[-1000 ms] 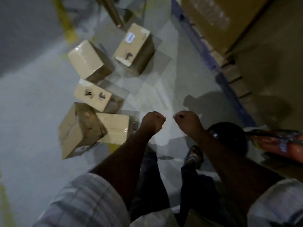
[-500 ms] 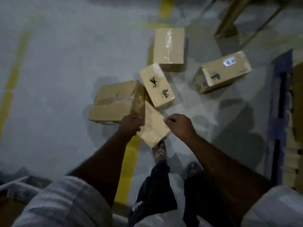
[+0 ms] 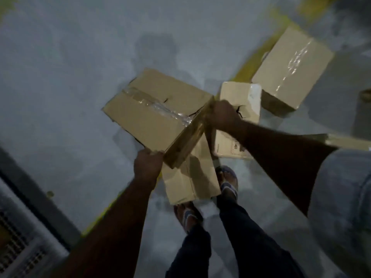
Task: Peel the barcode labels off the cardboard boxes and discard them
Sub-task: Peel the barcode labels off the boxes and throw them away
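Note:
A large taped cardboard box (image 3: 152, 113) sits tilted in the middle of the grey floor. My left hand (image 3: 147, 167) grips its near corner, and my right hand (image 3: 221, 115) grips its right corner. A flatter box (image 3: 190, 179) lies under it, just in front of my feet. A pale box (image 3: 239, 97) with a black mark and printed text lies behind my right hand. Another taped box (image 3: 291, 67) stands at the upper right. No barcode label shows clearly in this blurred view.
A yellow floor line (image 3: 253, 63) runs diagonally under the boxes. A dark rail and a metal grid (image 3: 18, 243) fill the lower left corner. My sandalled feet (image 3: 227, 181) stand close to the flatter box. Another box's edge (image 3: 364, 97) shows at the right border.
I have bent closer to the boxes and the view has turned. Both hands have reached the large box and taken hold of its corners; before, only the left hand touched it.

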